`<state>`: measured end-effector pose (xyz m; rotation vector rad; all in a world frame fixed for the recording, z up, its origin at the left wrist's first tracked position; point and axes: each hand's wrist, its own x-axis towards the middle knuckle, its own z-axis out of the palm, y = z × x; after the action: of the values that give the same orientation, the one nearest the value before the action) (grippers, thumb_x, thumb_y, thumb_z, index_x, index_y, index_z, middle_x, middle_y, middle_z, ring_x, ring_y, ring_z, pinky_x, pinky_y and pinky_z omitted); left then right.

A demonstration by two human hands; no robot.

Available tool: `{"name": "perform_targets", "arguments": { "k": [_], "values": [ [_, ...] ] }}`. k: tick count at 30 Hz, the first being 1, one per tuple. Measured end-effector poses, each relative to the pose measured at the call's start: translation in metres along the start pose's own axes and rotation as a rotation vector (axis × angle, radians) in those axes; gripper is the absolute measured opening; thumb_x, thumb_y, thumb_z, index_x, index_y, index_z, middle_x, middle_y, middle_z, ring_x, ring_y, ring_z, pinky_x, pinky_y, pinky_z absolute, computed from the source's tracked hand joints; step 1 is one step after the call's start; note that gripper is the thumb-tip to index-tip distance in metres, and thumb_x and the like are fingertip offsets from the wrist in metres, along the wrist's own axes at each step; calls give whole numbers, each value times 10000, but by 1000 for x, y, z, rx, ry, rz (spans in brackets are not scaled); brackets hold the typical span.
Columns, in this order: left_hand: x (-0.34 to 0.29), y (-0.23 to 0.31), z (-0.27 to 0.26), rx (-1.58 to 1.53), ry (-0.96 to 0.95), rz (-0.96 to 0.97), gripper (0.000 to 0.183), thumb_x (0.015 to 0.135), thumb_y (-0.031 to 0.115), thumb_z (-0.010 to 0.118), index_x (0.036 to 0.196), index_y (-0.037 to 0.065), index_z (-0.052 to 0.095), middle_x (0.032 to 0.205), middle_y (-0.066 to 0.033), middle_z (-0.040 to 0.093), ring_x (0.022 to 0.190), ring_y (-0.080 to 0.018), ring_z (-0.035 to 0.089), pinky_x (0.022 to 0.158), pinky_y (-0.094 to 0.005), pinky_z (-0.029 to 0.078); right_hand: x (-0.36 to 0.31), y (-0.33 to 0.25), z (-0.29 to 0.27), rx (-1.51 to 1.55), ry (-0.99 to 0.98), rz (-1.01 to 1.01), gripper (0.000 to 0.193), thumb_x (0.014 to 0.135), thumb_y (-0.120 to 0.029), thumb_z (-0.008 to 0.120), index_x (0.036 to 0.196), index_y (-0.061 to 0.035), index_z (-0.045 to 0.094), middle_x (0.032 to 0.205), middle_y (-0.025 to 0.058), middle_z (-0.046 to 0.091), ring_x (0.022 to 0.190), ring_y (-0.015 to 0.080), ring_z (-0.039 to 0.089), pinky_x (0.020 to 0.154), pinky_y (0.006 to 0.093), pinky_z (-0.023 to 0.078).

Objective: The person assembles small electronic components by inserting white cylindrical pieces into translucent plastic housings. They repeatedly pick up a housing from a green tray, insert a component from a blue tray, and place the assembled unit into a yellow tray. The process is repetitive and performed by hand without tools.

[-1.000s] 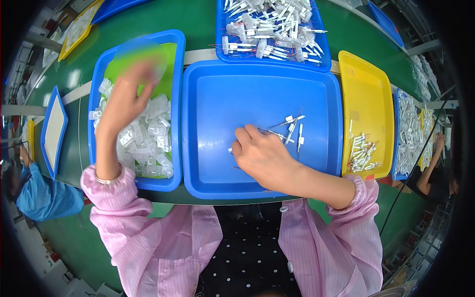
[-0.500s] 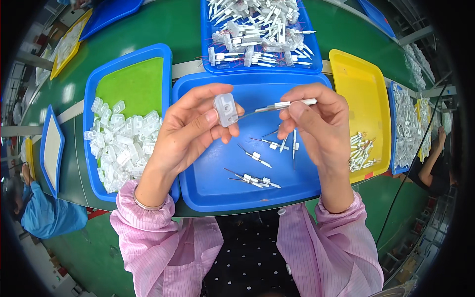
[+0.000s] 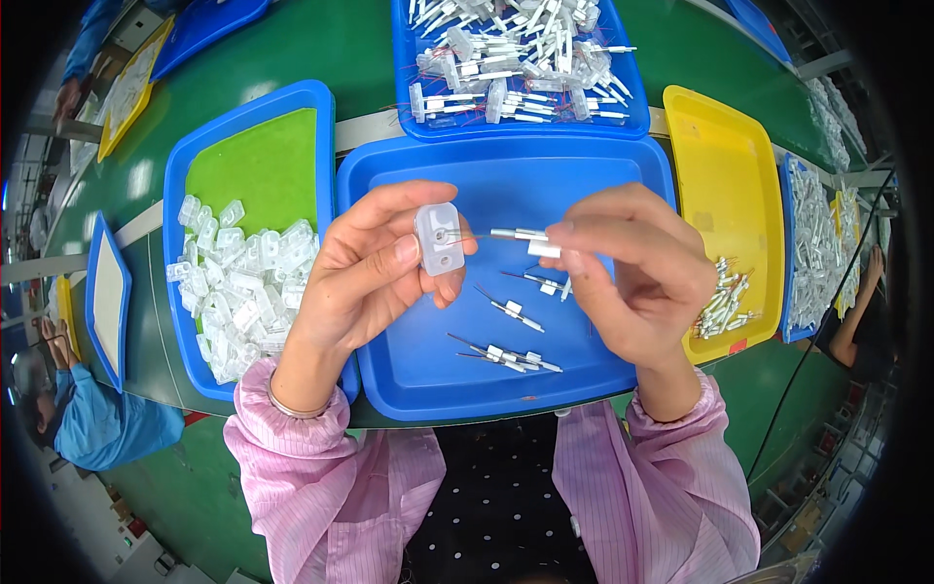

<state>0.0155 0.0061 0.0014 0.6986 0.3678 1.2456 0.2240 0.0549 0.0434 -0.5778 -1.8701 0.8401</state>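
My left hand (image 3: 362, 271) is closed on a small clear plastic housing (image 3: 443, 255), gripping it between thumb and fingers. Two round holes show in the face turned to me. My right hand (image 3: 647, 273) pinches a thin wired part with white sleeves (image 3: 516, 234). Its fine leads reach left to the housing, by the upper hole; whether they enter it I cannot tell. Both hands are over a blue tray (image 3: 409, 375), where several similar wired parts (image 3: 506, 358) lie loose below the fingers.
At left, a blue tray with a green bottom (image 3: 253, 161) holds many clear housings (image 3: 238, 292). Behind, another blue tray (image 3: 525, 134) is heaped with housings joined to white-sleeved wires. A yellow tray (image 3: 725, 175) at right carries more wired parts (image 3: 725, 307). A person in blue (image 3: 117, 414) sits far left.
My right hand has turned and come lower, bringing the leads up to the housing's upper hole. The left hand has tilted the housing so both holes face me.
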Motion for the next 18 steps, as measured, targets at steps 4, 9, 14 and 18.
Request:
{"name": "perform_targets", "arguments": {
  "k": [4, 9, 14, 18],
  "values": [
    [0, 0, 0, 53, -2, 5, 364, 883, 92, 454, 1241, 47, 410, 981, -216, 515, 696, -216, 544, 574, -288, 453, 1, 0, -1, -39, -33, -83, 226, 624, 112, 598, 828, 33, 653, 730, 119, 597, 593, 157, 566, 480, 228, 431],
    [0, 1, -1, 84, -27, 24, 355, 885, 105, 444, 1237, 67, 418, 969, -219, 499, 674, -214, 536, 536, -278, 441, 1, -1, -1, -59, -63, -111, 221, 610, 114, 602, 810, 31, 648, 720, 116, 585, 563, 159, 555, 461, 226, 426],
    [-2, 4, -2, 197, -38, 53, 344, 884, 111, 451, 1219, 34, 425, 964, -215, 508, 696, -212, 541, 549, -286, 449, -1, -1, -3, -94, -116, -169, 233, 596, 106, 567, 814, 49, 625, 730, 140, 570, 534, 154, 517, 462, 233, 372],
    [-2, 7, 1, 431, -36, 97, 329, 871, 112, 477, 1182, 6, 459, 947, -206, 518, 721, -210, 542, 578, -301, 470, -1, -5, -4, -160, -113, -193, 247, 578, 108, 565, 811, 49, 625, 729, 134, 567, 532, 155, 513, 452, 236, 369]
  ]
}}
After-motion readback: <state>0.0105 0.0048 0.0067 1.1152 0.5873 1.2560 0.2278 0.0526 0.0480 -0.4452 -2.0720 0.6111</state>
